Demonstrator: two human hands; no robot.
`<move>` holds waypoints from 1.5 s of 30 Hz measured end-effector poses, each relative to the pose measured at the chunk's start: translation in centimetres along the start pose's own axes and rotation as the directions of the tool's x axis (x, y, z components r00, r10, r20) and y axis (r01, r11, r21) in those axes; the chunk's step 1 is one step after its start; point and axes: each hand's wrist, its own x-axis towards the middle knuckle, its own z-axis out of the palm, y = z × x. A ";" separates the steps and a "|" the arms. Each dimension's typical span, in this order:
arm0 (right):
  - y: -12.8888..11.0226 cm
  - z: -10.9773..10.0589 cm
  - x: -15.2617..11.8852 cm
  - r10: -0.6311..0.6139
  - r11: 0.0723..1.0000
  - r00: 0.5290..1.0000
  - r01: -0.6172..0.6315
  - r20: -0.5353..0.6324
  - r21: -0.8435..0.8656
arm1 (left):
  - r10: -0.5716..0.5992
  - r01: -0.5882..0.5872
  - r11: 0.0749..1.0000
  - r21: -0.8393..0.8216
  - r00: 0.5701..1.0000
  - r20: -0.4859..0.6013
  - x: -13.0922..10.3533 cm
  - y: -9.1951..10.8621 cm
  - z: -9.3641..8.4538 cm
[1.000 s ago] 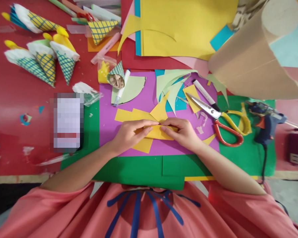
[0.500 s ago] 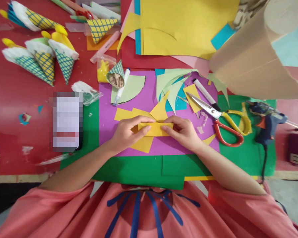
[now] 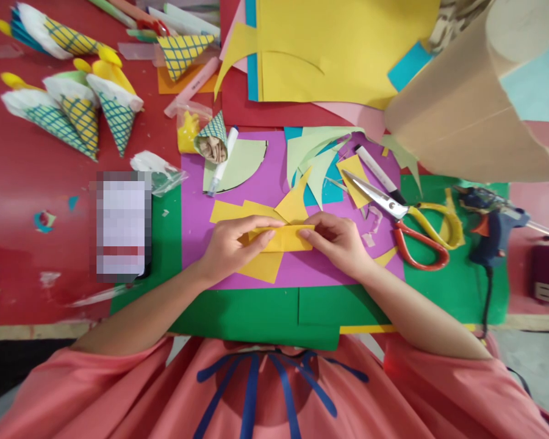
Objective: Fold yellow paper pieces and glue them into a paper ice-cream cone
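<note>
A folded strip of yellow paper (image 3: 287, 239) is held level between my two hands. My left hand (image 3: 231, 247) pinches its left part, thumb in front and fingers behind. At the right end my right hand (image 3: 338, 241) grips it the same way, with the thumb on the near face. Beneath and around the strip lie yellow paper pieces (image 3: 263, 268) on a purple sheet (image 3: 201, 277). Just beyond my fingers is a pointed yellow scrap (image 3: 295, 201). Scissors (image 3: 396, 210) with one yellow and one red handle lie right of my right hand.
A glue gun (image 3: 496, 228) lies at the right, below a large brown cardboard tube (image 3: 457, 103). Several patterned paper cones (image 3: 116, 113) stand out at the upper left. A phone (image 3: 121, 225) rests on the left. Markers (image 3: 377, 171) and green scraps lie beyond the hands.
The yellow strip has shifted slightly left between my hands, so its right end now shows nearer the right thumb. Both hands keep nearly the same place.
</note>
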 end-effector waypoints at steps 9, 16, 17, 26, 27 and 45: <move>0.0 0.0 0.0 0.023 0.999 1.000 -0.024 0.012 0.039 | 0.006 -0.005 1.000 -0.018 1.000 0.024 0.0 -0.2 -0.1; -0.1 -0.2 0.1 0.003 1.000 1.000 -0.003 0.020 -0.002 | 0.024 -0.024 1.000 -0.015 0.999 0.029 0.0 -0.3 -0.2; -0.1 -0.2 0.1 -0.011 1.000 1.000 0.012 0.025 -0.024 | 0.043 -0.043 0.999 -0.014 0.999 0.032 0.1 -0.3 -0.2; -0.2 0.6 -0.3 -0.217 0.948 0.963 0.247 0.161 -0.202 | 0.239 -0.240 0.971 -0.015 0.960 0.147 -0.6 -0.6 0.6; -0.2 0.7 -0.3 -0.215 0.950 0.963 0.245 0.164 -0.194 | 0.204 -0.200 0.979 -0.040 0.969 0.142 -0.7 -0.6 0.7; 0.0 0.7 -0.5 0.051 0.995 0.998 -0.053 0.032 0.086 | -0.055 0.079 0.932 -0.353 0.996 0.075 -0.3 -0.6 0.8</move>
